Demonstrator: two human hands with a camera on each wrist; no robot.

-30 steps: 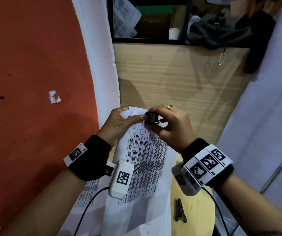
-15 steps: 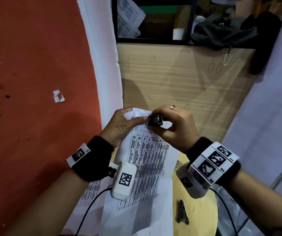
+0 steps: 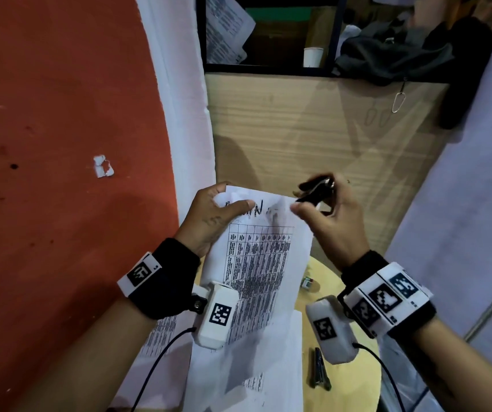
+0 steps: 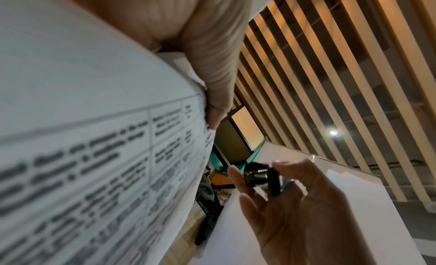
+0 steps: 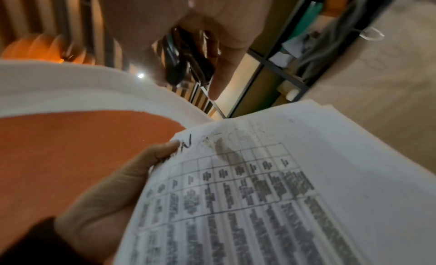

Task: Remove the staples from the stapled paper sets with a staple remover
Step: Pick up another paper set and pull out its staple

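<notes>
A paper set point(image 3: 256, 263) printed with a table is held up in front of me. My left hand point(image 3: 218, 212) pinches its top left corner, thumb on the front by some handwriting point(image 5: 186, 142). My right hand point(image 3: 325, 209) holds a black staple remover point(image 3: 317, 188) between its fingers, lifted clear of the sheet's top right corner. The remover point(image 4: 261, 177) also shows in the left wrist view, and, blurred, in the right wrist view point(image 5: 184, 58). A smudged, worn patch point(image 5: 226, 149) marks the top of the page. No staple can be made out.
A round light-wood table point(image 3: 355, 376) lies below with more printed sheets point(image 3: 161, 334), a dark metal tool point(image 3: 319, 370) and a small object point(image 3: 307, 282). Behind stand a wood panel point(image 3: 313, 129) and a shelf with clothes point(image 3: 393, 55) and a cup point(image 3: 312, 57). An orange wall point(image 3: 60, 144) is left.
My right hand has pulled the staple remover up and to the right, off the paper's top edge. The left hand keeps its hold on the corner.
</notes>
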